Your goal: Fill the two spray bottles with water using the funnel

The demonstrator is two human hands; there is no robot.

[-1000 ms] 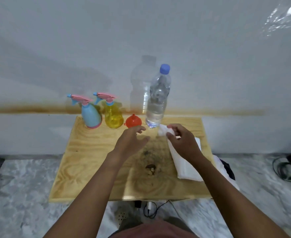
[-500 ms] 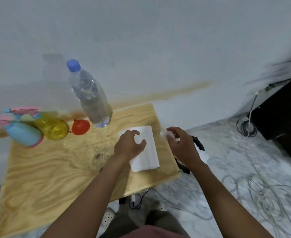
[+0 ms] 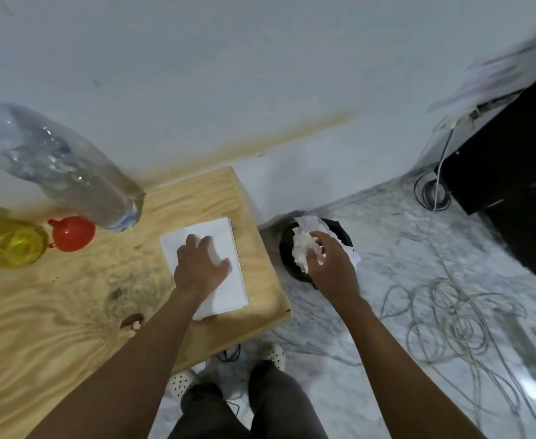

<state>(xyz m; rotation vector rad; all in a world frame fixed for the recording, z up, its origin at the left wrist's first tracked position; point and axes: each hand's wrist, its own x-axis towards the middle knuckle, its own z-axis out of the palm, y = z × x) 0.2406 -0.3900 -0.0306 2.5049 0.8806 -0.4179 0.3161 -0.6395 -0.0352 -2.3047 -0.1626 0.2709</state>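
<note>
Left hand (image 3: 201,264) is down flat, fingers spread, palm pressing on a neat stack of folded white paper towels (image 3: 231,236) near the right edge of the pale plywood worktop (image 3: 70,312). Right hand (image 3: 333,267) is off the worktop altogether, out over the floor, fingers curled round a crumpled wad of white tissue (image 3: 301,251). It holds that wad right above a round black bin (image 3: 284,248) standing on the floor just beside the worktop's right side, with more white paper draped over the bin's far rim. The two hands are well apart.

Over on the left, the small red plastic funnel (image 3: 72,233) sits on the worktop, untouched, between the translucent yellow spray bottle (image 3: 10,245) and the base of the tall clear plastic water bottle (image 3: 64,166). The water bottle stands at the back by the wall, water visible inside, its blue cap just clipping the frame edge. Only one spray bottle shows clearly. To the right, pale cables (image 3: 450,312) loop loosely across the marbled floor.
</note>
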